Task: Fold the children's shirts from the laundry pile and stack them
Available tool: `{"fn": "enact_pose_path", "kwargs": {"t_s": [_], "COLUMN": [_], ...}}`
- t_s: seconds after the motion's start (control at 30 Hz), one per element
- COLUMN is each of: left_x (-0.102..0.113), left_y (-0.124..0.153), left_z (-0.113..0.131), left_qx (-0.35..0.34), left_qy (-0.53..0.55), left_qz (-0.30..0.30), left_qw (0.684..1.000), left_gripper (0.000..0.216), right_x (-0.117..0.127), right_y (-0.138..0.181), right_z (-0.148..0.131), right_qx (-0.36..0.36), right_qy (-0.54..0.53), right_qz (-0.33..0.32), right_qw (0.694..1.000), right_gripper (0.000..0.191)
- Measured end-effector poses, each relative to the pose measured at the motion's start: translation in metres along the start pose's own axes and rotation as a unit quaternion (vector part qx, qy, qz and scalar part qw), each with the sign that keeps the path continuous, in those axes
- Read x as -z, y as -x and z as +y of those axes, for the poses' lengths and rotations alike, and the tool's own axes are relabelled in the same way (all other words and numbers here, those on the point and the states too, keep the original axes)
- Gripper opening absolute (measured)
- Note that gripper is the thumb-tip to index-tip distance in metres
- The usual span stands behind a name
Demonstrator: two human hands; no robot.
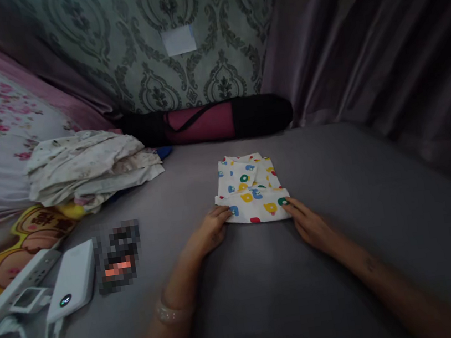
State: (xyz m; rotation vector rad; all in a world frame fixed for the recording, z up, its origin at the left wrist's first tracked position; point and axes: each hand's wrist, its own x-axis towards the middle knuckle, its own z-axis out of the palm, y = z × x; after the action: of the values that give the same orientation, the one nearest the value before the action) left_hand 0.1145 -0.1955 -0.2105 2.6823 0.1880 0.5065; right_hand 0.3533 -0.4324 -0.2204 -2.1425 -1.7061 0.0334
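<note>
A small white child's garment (pixel 254 195) with yellow, blue, green and red prints lies on the grey bed sheet in front of me. It looks like a shirt with an overlapping front, and its near part is folded up over the rest. My left hand (pixel 214 226) grips the near left corner of the fold, fingers on top of the cloth. At the opposite corner, my right hand (pixel 306 222) pinches the edge with its fingertips. Both thumbs are mostly hidden. A clear bangle (pixel 171 314) circles my left wrist.
To the left lie a white power bank (pixel 71 280) with cables, a power strip (pixel 19 287), a blurred-out dark object (pixel 119 256), a yellow cartoon cushion (pixel 14 249) and heaped cloth (pixel 90 163). A black and maroon rolled bag (pixel 206 122) rests along the wall.
</note>
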Motion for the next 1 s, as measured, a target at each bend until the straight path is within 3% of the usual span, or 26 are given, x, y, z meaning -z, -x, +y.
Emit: {"fn": "enact_pose_path", "kwargs": {"t_s": [0.13,0.33,0.43,0.57,0.7,0.87,1.0], "left_x": [-0.006,-0.013,-0.014,-0.004,0.023,0.059,0.069], "left_y": [-0.001,-0.010,-0.014,-0.017,-0.003,0.046,0.063], "left_z": [-0.004,-0.009,-0.014,-0.014,0.006,0.051,0.072], "left_qx": [-0.004,0.064,0.119,0.128,0.121,0.073,0.163], "left_qy": [0.017,0.090,0.141,0.169,0.154,0.185,0.263], "left_qz": [0.046,0.099,0.107,0.085,0.031,-0.016,-0.049], "left_qw": [0.999,0.989,0.977,0.974,0.980,0.980,0.949], "left_gripper": [0.042,0.027,0.024,0.027,0.031,0.033,0.026], "right_x": [0.002,-0.004,-0.012,-0.009,0.014,0.052,0.078], "right_y": [-0.004,-0.012,-0.021,-0.029,-0.013,0.038,0.051], "right_z": [-0.010,-0.014,-0.003,0.011,0.006,-0.023,-0.047], "right_qx": [0.013,-0.030,-0.024,0.018,0.044,0.086,0.044], "right_qy": [-0.042,-0.067,-0.057,-0.029,-0.003,-0.024,-0.168], "right_qz": [0.012,0.031,0.076,0.087,0.065,0.024,-0.029], "right_qw": [0.999,0.997,0.995,0.996,0.997,0.996,0.984], "right_gripper": [0.055,0.059,0.055,0.048,0.049,0.048,0.034]}}
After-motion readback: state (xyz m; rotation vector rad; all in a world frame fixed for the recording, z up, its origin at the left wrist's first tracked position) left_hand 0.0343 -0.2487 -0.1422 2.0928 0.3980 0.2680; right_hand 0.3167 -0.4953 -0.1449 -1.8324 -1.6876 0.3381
